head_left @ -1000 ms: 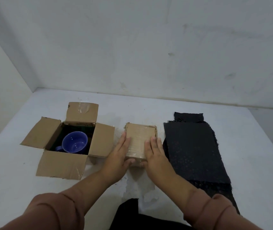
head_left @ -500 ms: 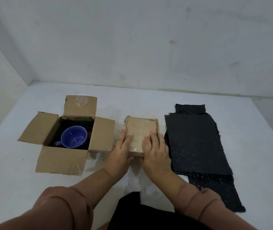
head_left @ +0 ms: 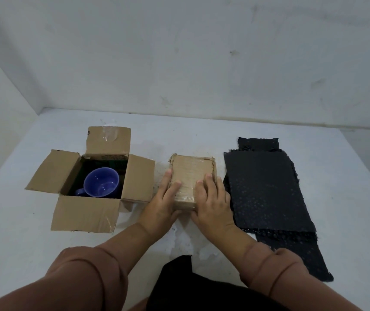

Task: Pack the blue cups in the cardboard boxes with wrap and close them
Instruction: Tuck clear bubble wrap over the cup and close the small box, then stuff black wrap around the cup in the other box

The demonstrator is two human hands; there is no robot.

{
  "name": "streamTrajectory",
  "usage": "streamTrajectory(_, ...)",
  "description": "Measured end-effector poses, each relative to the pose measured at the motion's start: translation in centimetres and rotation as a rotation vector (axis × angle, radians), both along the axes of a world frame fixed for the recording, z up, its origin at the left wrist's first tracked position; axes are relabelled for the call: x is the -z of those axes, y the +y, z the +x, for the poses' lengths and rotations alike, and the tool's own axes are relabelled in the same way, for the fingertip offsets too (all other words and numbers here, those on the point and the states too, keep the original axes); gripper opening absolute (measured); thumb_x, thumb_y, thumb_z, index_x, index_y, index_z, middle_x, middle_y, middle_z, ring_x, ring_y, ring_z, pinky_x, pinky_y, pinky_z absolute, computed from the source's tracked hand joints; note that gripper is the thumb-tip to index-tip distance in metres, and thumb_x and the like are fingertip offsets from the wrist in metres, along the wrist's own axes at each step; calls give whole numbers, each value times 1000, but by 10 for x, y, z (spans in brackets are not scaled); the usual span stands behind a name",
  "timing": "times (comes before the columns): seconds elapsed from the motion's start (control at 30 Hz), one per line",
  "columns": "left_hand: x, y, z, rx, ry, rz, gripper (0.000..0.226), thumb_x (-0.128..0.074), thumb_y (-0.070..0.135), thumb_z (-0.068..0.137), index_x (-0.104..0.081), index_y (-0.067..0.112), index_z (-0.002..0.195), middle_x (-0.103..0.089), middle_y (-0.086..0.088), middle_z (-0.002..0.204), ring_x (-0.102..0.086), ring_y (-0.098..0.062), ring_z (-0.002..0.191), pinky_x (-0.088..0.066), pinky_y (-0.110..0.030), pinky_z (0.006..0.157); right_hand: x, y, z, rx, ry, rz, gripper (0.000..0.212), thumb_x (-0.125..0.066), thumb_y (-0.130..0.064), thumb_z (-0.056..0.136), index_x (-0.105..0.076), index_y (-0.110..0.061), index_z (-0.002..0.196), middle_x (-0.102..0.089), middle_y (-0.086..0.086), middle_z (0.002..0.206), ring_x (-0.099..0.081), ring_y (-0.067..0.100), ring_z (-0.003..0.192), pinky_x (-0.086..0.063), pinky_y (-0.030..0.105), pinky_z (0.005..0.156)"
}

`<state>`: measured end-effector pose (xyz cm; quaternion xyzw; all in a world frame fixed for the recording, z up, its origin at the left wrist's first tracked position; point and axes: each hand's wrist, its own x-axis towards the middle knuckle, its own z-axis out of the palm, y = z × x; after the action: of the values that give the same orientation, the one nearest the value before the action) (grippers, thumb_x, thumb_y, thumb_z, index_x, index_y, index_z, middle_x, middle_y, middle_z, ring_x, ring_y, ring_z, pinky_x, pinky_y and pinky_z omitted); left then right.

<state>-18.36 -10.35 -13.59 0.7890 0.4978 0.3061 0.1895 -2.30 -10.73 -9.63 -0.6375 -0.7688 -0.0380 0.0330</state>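
Cardboard, brown and taped shut, forms the small closed box (head_left: pixel 192 179) I see mid-counter, its long axis running away from me. My left hand (head_left: pixel 164 203) and right hand (head_left: pixel 213 202) lie flat on its near end, fingers pointing forward, grip wide and pressing, not clasping. Left of it the open brown cardboard box (head_left: pixel 89 180) holds the blue ceramic cup (head_left: pixel 101 182), mouth up, handle toward near-left. Black perforated wrap sheets (head_left: pixel 267 191) lie right on the white counter (head_left: pixel 22 239).

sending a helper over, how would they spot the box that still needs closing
On the white table, look left of the two hands pressing a closed box. The open cardboard box sits there with all four flaps splayed outward. Unlike its sealed neighbour, it shows a blue cup inside on dark wrap.
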Motion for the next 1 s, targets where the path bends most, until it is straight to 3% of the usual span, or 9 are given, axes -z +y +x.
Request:
streamTrajectory(0.13,-4,-2,3,-46,-28,-59,79,-68,-11,73,-31,11,139,0,-9,153,-22,-19,133,-40,-29,97,-1,0,5,-9,85,-25,68,-79,-31,61,-58,-3,119,-54,25,130,-52,47,118,-52,53,81)
streamTrajectory(0.3,-33,-9,18,-209,-150,-385,88,-47,-20,72,-26,31,141,13,5,157,5,-10,142,-19,-27,111,-4,6,28,-124,361,-216,74,-57,-22,80,-22,-15,145,-6,9,157,-3,31,143,-15,46,116)
streamTrajectory(0.4,-57,-9,33,-297,-211,-386,83,-48,-20,72,-33,27,138,0,1,158,0,-16,145,-20,-30,114,-15,9,45,-136,691,-280,72,-56,-13,80,-26,-19,145,-1,-6,156,-7,10,141,-23,27,111)
streamTrajectory(0.5,-76,-2,56,-268,-223,-268,75,-45,-18,74,-38,26,135,-10,15,151,-2,-4,142,-20,-9,100,-23,18,71,8,910,-214,61,-52,-3,82,-40,-24,138,-20,-7,152,-29,8,134,-37,27,104)
streamTrajectory(0.57,-81,6,78,-194,-246,-253,70,-42,-17,74,-45,24,130,-17,17,145,-12,0,136,-21,-1,95,-23,26,97,126,867,-213,53,-49,-1,84,-47,-21,133,-35,0,145,-41,16,128,-39,30,104)
streamTrajectory(0.7,-71,22,135,-84,-273,-429,56,-41,-11,79,-54,22,122,-41,6,139,-34,-4,127,-25,-14,101,-9,32,153,310,691,-341,47,-52,-7,87,-48,-17,133,-41,4,142,-46,20,122,-34,20,95)
streamTrajectory(0.83,-49,40,178,-116,-371,-978,50,-39,-4,88,-41,12,135,-47,-5,136,-50,-14,109,-44,-25,83,6,34,184,337,533,-518,56,-52,-9,88,-37,-17,142,-21,4,155,-27,21,139,-23,25,111)
streamTrajectory(0.93,-39,58,190,-367,-488,-1131,42,-39,0,90,-46,1,131,-58,-10,99,-53,-21,78,-40,-28,63,16,33,189,304,472,-596,59,-54,-18,91,-30,-19,145,-10,2,158,-17,21,143,-19,28,114)
streamTrajectory(1.0,-37,66,193,-513,-579,-1169,40,-43,1,91,-43,-2,131,-45,-6,73,-41,-18,61,-32,-29,54,21,34,189,286,432,-589,59,-54,-21,92,-29,-18,146,-8,3,159,-14,22,144,-20,28,115)
